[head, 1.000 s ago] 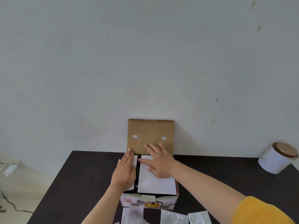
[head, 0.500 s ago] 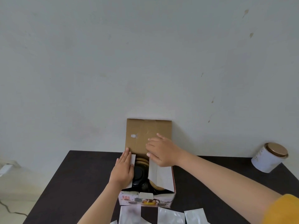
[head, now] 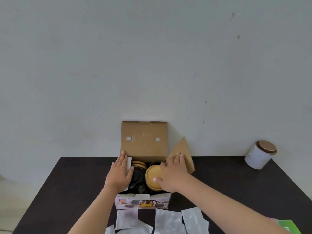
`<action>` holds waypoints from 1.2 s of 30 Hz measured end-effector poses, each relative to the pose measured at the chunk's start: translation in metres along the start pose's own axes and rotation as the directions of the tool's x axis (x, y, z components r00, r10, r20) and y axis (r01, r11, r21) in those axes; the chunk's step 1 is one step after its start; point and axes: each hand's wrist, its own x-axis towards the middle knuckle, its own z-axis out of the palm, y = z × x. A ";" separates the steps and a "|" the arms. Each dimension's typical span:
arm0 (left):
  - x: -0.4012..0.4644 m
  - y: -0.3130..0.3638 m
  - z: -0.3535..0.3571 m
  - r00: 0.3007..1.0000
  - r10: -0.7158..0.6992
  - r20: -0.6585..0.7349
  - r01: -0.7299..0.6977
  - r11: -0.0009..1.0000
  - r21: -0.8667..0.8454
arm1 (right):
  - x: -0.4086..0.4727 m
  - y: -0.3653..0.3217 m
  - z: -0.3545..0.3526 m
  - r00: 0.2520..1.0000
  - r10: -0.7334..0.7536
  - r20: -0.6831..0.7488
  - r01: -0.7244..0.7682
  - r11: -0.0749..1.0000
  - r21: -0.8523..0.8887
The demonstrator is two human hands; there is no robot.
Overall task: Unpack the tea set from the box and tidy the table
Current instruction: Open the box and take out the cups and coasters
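A person's two bare hands rest on an open cardboard box (head: 142, 202) on a dark table (head: 76, 183), seen from above and behind. The left hand (head: 119, 173) lies flat, fingers together, pressing the white left flap (head: 129, 163) outward, apparently so it stays clear of the opening. The right hand (head: 173, 173) is spread open and grips nothing: its fingers push the brown right flap (head: 183, 151) out past the box's side, while the thumb rests on a round tan wooden lid (head: 152, 176). Beyond both hands, the big rear flap (head: 144, 138) stands upright against the wall, keeping the top open.

Between the hands sits the tea set, not yet lifted out: the tan lid, a glossy black rounded piece (head: 137, 179) just beside the left thumb, and another tan disc (head: 138, 163) behind it (other pieces are too dark to identify).

Nearer than the wrists lie several silvery foil packets (head: 167, 220). Far off the right hand stands a white canister (head: 258, 157).
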 end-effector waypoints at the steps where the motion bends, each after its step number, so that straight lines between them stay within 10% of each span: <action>1: 0.000 0.000 0.000 1.000 0.000 0.001 0.000 1.000 0.007 | 0.004 -0.003 0.011 1.000 0.005 0.007 -0.005 0.998 0.056; 9: -0.001 0.002 -0.002 1.000 0.000 0.012 0.000 1.000 0.008 | 0.034 -0.030 0.072 0.993 0.100 -0.069 -0.042 0.813 0.581; 16: 0.001 0.002 -0.001 1.000 0.002 0.010 -0.002 1.000 0.010 | 0.037 -0.042 0.090 0.922 0.256 -0.290 -0.041 0.811 0.583; 36: -0.001 0.014 -0.071 0.984 0.071 0.162 -0.120 0.940 0.320 | 0.035 -0.039 0.089 0.924 0.257 -0.284 -0.037 0.798 0.601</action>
